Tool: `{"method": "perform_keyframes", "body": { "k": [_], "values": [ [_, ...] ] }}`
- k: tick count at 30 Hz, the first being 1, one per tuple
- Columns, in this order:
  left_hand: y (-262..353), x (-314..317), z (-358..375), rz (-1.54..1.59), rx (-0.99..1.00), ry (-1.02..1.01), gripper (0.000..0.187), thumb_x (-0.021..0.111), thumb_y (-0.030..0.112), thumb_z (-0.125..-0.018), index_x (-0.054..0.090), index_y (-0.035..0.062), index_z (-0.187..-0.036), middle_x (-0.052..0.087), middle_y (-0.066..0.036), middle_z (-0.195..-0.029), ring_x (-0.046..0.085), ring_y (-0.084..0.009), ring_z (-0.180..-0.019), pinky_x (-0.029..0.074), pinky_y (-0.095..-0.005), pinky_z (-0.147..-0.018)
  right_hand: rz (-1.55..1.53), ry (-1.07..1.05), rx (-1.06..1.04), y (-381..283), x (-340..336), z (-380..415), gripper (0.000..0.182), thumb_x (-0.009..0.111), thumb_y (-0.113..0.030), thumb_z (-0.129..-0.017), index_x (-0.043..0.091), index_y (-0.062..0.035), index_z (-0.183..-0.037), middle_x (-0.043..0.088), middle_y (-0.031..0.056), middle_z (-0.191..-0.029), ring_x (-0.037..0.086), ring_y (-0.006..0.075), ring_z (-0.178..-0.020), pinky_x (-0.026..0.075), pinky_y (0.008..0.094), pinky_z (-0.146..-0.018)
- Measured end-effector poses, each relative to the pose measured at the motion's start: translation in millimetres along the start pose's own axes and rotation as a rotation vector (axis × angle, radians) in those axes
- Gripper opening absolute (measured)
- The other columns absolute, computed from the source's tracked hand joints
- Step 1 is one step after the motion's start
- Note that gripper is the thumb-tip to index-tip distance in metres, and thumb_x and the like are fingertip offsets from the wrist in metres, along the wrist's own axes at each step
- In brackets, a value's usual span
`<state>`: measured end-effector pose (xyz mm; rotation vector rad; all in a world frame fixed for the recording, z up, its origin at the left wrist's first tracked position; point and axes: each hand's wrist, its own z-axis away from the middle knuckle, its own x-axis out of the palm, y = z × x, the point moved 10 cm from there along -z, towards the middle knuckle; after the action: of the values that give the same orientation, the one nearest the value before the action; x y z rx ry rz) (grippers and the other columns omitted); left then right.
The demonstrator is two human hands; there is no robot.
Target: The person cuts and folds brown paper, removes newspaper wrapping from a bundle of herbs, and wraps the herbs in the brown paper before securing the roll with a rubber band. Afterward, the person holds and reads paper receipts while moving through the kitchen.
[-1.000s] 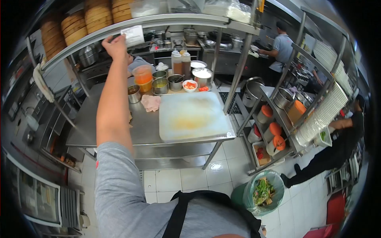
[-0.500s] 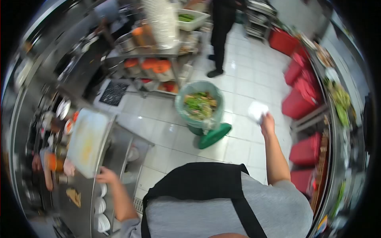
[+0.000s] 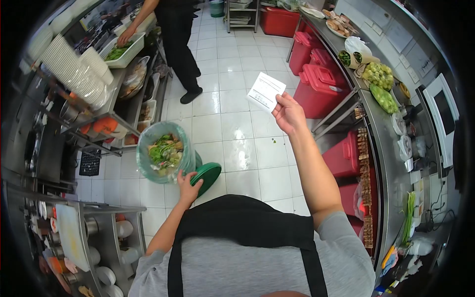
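My right hand (image 3: 289, 115) is closed on a white paper slip (image 3: 267, 92) with printed lines, pinched at its lower right corner and held out ahead of me. Lower and to the left, my left hand (image 3: 189, 187) has its fingers apart and holds nothing. In this view it overlaps the edge of a round green lid (image 3: 210, 174), which leans beside a bin (image 3: 143, 157). A pale green liner covers the bin's rim, and leafy scraps (image 3: 165, 150) fill it.
Red lidded bins (image 3: 320, 81) stand under the right-hand steel counter (image 3: 383, 148), which holds bagged vegetables (image 3: 377, 75). A person (image 3: 178, 47) in dark clothes reaches into a white basket of greens (image 3: 122, 51). At lower left, a cutting board (image 3: 71, 232) lies on a steel shelf unit.
My view has turned right and forward. My left hand has come away from the cutting board edge to near the lid. My right hand still holds the slip, now raised and sharper.
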<state>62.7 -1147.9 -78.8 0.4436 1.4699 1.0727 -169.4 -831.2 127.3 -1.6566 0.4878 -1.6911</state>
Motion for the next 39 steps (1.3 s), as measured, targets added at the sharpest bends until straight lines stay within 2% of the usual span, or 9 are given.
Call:
{"method": "perform_keyframes", "body": {
  "k": [10, 12, 16, 22, 24, 29, 33, 36, 39],
  "values": [
    [58, 98, -258, 0.242, -0.095, -0.124, 0.036, 0.067, 0.022, -0.08, 0.057, 0.0079, -0.112, 0.042, -0.022, -0.127, 0.04, -0.0309, -0.12, 0.038, -0.0383, -0.096, 0.095, 0.047, 0.041, -60, -56, -190, 0.025, 0.043, -0.003, -0.092, 0.046, 0.0046, -0.116, 0.056, 0.0153, -0.115, 0.059, 0.0227, -0.103, 0.049, 0.0354, -0.091],
    [168, 119, -296, 0.451, -0.147, -0.262, 0.042, 0.061, 0.019, -0.086, 0.047, 0.008, -0.124, 0.047, -0.015, -0.126, 0.051, -0.021, -0.108, 0.041, -0.0322, -0.09, 0.11, 0.067, 0.046, -74, -64, -231, 0.026, 0.044, -0.003, -0.091, 0.047, 0.0039, -0.116, 0.057, 0.0153, -0.113, 0.059, 0.0228, -0.103, 0.049, 0.0356, -0.091],
    [361, 154, -394, 0.721, 0.26, -0.502, 0.056, 0.055, 0.012, -0.089, 0.027, 0.0113, -0.137, 0.045, -0.016, -0.128, 0.05, -0.0233, -0.115, 0.04, -0.0341, -0.094, 0.103, 0.105, 0.039, -104, -80, -309, 0.028, 0.044, -0.002, -0.091, 0.047, 0.006, -0.117, 0.058, 0.0161, -0.111, 0.061, 0.0225, -0.098, 0.051, 0.0343, -0.087],
    [534, 209, -535, 0.609, 0.511, -0.668, 0.039, 0.054, 0.009, -0.088, 0.045, 0.008, -0.127, 0.05, -0.014, -0.123, 0.051, -0.0188, -0.111, 0.04, -0.0301, -0.094, 0.114, 0.111, 0.08, -133, -111, -442, 0.028, 0.045, -0.003, -0.09, 0.047, 0.0051, -0.118, 0.058, 0.0157, -0.11, 0.062, 0.0228, -0.095, 0.051, 0.0353, -0.087],
    [546, 232, -584, 0.571, 0.469, -0.656, 0.035, 0.054, 0.009, -0.088, 0.05, 0.007, -0.123, 0.053, -0.013, -0.119, 0.054, -0.0163, -0.105, 0.041, -0.0285, -0.092, 0.13, 0.027, 0.118, -133, -119, -488, 0.029, 0.046, -0.003, -0.09, 0.046, 0.0054, -0.118, 0.058, 0.0157, -0.11, 0.062, 0.0229, -0.097, 0.051, 0.0359, -0.086],
    [536, 247, -688, 0.674, 0.328, -0.416, 0.079, 0.062, -0.01, -0.073, 0.021, 0.0124, -0.136, 0.056, -0.013, -0.109, 0.057, -0.0162, -0.096, 0.047, -0.0311, -0.084, 0.111, -0.22, 0.288, -128, -95, -597, 0.03, 0.049, -0.006, -0.089, 0.046, 0.0007, -0.118, 0.057, 0.0129, -0.113, 0.06, 0.0211, -0.098, 0.051, 0.0347, -0.083],
    [471, 233, -735, 1.205, 0.117, -0.005, 0.071, 0.053, -0.016, -0.075, 0.024, 0.0092, -0.135, 0.053, -0.016, -0.116, 0.055, -0.0231, -0.106, 0.046, -0.0341, -0.091, 0.046, -0.362, 0.394, -85, -81, -667, 0.028, 0.058, -0.006, -0.085, 0.05, -0.0045, -0.112, 0.06, 0.009, -0.105, 0.062, 0.0183, -0.091, 0.052, 0.0317, -0.077],
    [425, 228, -746, 1.222, -0.033, 0.024, 0.06, 0.055, -0.015, -0.076, 0.036, 0.0066, -0.128, 0.051, -0.013, -0.117, 0.053, -0.0203, -0.108, 0.048, -0.0309, -0.088, 0.339, -0.362, 0.435, -56, -77, -724, 0.018, 0.063, -0.001, -0.08, 0.053, -0.0033, -0.096, 0.063, 0.0047, -0.08, 0.061, 0.013, -0.067, 0.051, 0.026, -0.06],
    [384, 218, -777, 1.167, -0.121, -0.021, 0.058, 0.058, -0.009, -0.079, 0.036, 0.0055, -0.13, 0.059, -0.009, -0.099, 0.06, -0.0175, -0.093, 0.051, -0.0293, -0.081, 0.586, -0.532, 0.48, -40, -60, -780, 0.017, 0.065, -0.001, -0.078, 0.056, -0.0016, -0.092, 0.062, 0.0054, -0.078, 0.06, 0.012, -0.068, 0.05, 0.0252, -0.059]
  ]
}}
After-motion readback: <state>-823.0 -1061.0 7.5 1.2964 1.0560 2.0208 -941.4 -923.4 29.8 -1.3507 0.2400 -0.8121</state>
